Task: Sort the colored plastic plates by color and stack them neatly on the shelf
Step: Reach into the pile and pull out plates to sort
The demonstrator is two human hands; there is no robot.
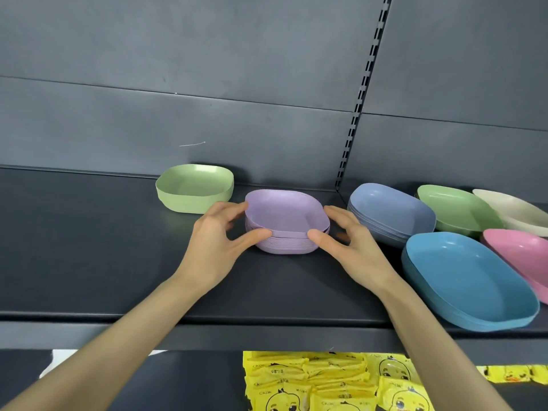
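Yellow snack packets (326, 384) sit nearest, on the lower level under the shelf (118, 262) w/ the plates. Both forearms reach up over the shelf's front edge.

Centre of shelf: purple plate stack (286, 222), top plate sitting a bit skewed vs the ones below. Probably why both hands are on it: squaring up the pile. Left hand (221, 241) cups the stack's left side, thumb on the front rim, fingers curled to the rear-left corner. Right hand (348, 241) mirrors it, thumb on front-right rim, fingers round the right side. Both hands half open, spread about as wide as the stack, pressing its sides rather than clamped shut. Can't tell if they're lifting or just nudging.

Light green stack (194, 188) stands behind-left, near the back wall, close to the purple but apart; looks already sorted. To the right, unsorted-looking group packed close: grey-blue stack (391, 216), second green plate (458, 210), cream plate (513, 215), pink plate (522, 256), and teal stack (468, 280) nearest the front edge, slightly overhanging it. The second green likely belongs w/ the left green pile.
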